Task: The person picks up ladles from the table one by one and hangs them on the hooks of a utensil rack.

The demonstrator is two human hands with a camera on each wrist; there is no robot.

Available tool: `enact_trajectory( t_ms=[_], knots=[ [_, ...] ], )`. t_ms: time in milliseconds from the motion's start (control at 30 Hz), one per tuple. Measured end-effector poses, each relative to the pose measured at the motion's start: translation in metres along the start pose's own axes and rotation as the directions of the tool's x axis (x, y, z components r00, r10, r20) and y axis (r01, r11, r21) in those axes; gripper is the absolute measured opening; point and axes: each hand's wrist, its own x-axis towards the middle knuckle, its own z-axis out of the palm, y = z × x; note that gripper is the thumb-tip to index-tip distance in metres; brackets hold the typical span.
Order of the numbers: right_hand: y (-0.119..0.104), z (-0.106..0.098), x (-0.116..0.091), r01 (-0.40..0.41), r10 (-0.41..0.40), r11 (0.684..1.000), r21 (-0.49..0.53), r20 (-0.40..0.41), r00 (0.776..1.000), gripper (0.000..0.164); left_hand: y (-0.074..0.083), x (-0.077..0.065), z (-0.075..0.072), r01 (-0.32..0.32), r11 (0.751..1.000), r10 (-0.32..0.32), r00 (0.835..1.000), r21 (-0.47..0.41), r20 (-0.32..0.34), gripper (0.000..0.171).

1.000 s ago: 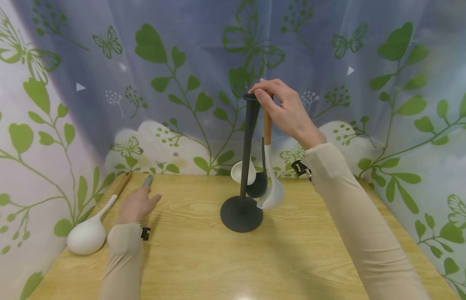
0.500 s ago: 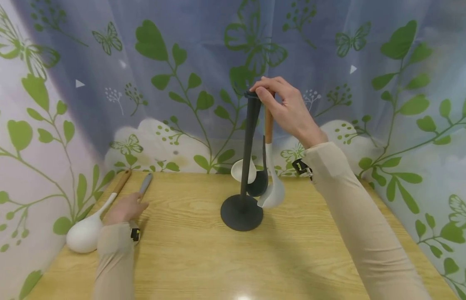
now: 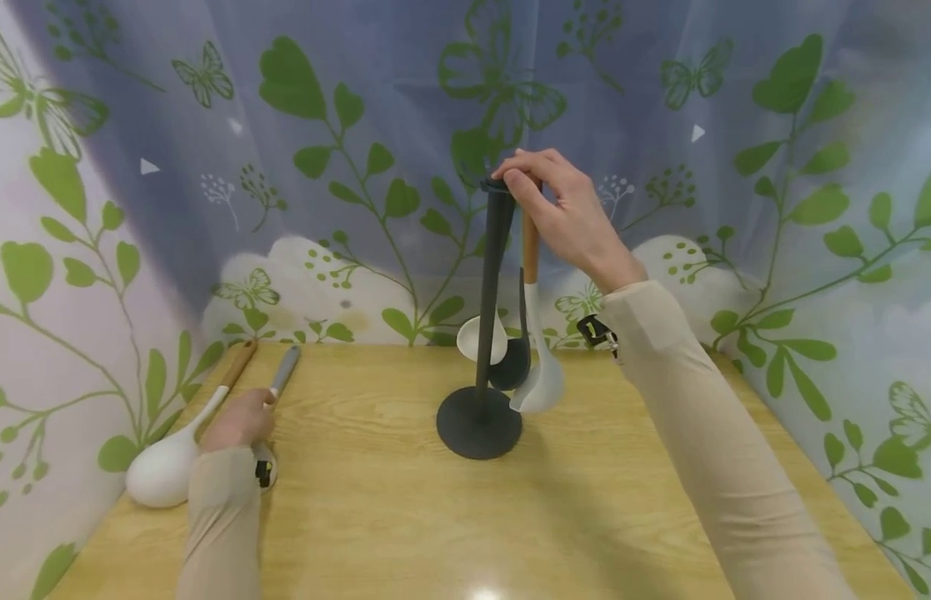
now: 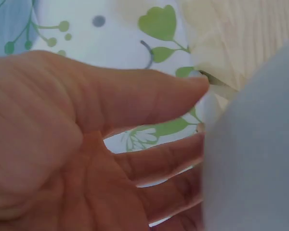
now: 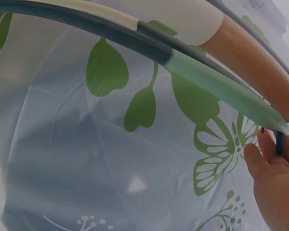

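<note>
My left hand (image 3: 238, 418) is at the left of the table. It pinches the pale neck of a grey-handled ladle (image 3: 287, 367), whose white bowl (image 4: 260, 159) fills the right side of the left wrist view. Much of this ladle is covered by the hand and sleeve. My right hand (image 3: 573, 215) grips the top of a black utensil stand (image 3: 486, 283), with fingers over its rim. Hanging from the stand are a white ladle (image 3: 542, 385) with a wooden handle, a dark-headed utensil (image 3: 513, 367) and a cream-coloured one (image 3: 476, 337). The right wrist view shows a mint-green handle (image 5: 221, 86).
A large white ladle (image 3: 163, 468) with a wooden handle lies along the table's left edge, just beside my left hand. Patterned curtains (image 3: 360, 167) stand behind and at both sides of the wooden table (image 3: 405, 517). The stand's round base (image 3: 478, 433) sits near mid-table.
My left hand has moved left and down from beside the grey handle, its fingers closing on the ladle's neck. The right hand stays on top of the stand.
</note>
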Motion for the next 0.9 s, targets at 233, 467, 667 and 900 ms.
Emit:
enact_trajectory(
  t_ms=[233, 467, 667, 900],
  knots=[
    [-0.002, 0.002, 0.000, -0.010, 0.010, 1.000, 0.013, -0.004, 1.000, 0.033, -0.006, 0.006, 0.003, 0.002, 1.000, -0.002, 1.000, -0.005, -0.010, 0.041],
    [0.002, 0.005, -0.003, -0.016, 0.016, 0.999, 0.028, -0.006, 1.000, 0.033, -0.005, 0.003, 0.003, -0.039, 0.999, 0.039, 0.999, 0.016, -0.019, 0.037],
    [0.000, 0.004, -0.004, -0.022, 0.022, 0.999, 0.034, 0.003, 1.000, 0.032, 0.001, 0.000, 0.004, -0.059, 0.998, 0.058, 0.998, -0.037, -0.036, 0.039],
    [-0.033, -0.002, -0.009, -0.020, 0.020, 0.999, 0.039, -0.002, 1.000, 0.034, 0.006, 0.000, -0.002, -0.147, 0.983, 0.123, 0.971, -0.107, -0.206, 0.043]
  ],
)
